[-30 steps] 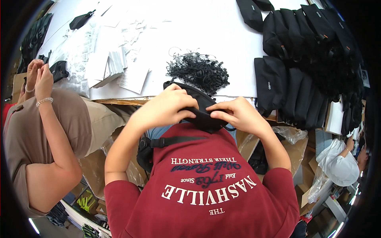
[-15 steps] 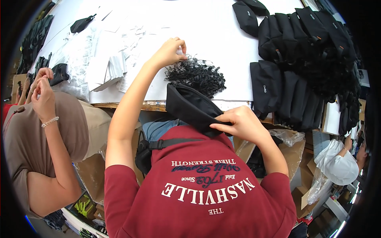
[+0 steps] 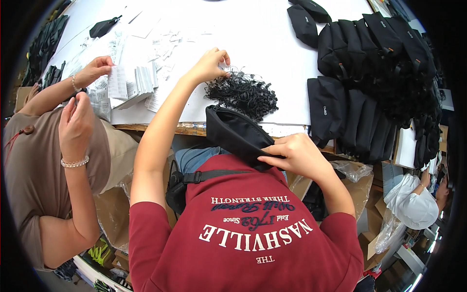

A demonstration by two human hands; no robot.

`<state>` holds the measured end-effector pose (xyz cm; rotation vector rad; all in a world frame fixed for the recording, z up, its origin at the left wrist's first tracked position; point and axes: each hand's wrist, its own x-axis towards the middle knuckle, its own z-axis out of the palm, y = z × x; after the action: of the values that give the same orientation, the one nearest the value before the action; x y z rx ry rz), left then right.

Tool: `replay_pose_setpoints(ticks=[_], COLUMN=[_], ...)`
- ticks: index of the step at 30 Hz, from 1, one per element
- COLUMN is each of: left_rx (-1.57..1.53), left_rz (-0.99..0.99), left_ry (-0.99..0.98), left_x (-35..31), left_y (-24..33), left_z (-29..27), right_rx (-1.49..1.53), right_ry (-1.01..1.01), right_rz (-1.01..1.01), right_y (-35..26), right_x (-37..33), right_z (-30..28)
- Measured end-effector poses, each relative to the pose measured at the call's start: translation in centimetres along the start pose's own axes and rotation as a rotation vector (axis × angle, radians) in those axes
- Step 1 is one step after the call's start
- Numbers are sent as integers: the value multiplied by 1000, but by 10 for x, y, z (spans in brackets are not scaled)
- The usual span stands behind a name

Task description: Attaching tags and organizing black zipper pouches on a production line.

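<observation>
My right hand (image 3: 297, 155) grips the rim of a black fabric pouch (image 3: 236, 134), thumb and fingers closed on its right end. The pouch lies tilted in front of my body at the table's edge, its mouth partly open. At the upper left of a tangled heap of thin black strings with small tags (image 3: 248, 97), my left hand (image 3: 211, 65) has its fingers curled in a pinch. Its fingertips touch strings at the heap's edge; how many they hold is too small to tell.
Many black pouches (image 3: 374, 53) stand packed at the table's right. Left of my arm lie a stack of white paper slips (image 3: 138, 85) and loose papers. A co-worker's hand (image 3: 99, 68) holds a white slip there. Cardboard boxes (image 3: 112, 209) sit below the white table (image 3: 209, 17).
The co-worker on the left has reached across to the white slips and lifted one. My left hand stays at the string heap, and my right hand keeps its grip on the pouch.
</observation>
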<state>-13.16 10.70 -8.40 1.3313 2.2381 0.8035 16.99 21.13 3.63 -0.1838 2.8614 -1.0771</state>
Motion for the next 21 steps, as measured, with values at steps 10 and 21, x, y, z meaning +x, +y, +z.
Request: replay_pose_setpoints(ticks=[10,21], left_rx=[-363,-57], left_rz=[-159,-64], left_ry=[-37,34], left_x=[9,16], left_y=[-2,-6], left_z=[-2,-2], right_rx=[-7,-13], right_ry=[-4,18], right_rz=[-2,-16], right_y=[-2,-5], right_x=[-2,-5], right_z=[2,2])
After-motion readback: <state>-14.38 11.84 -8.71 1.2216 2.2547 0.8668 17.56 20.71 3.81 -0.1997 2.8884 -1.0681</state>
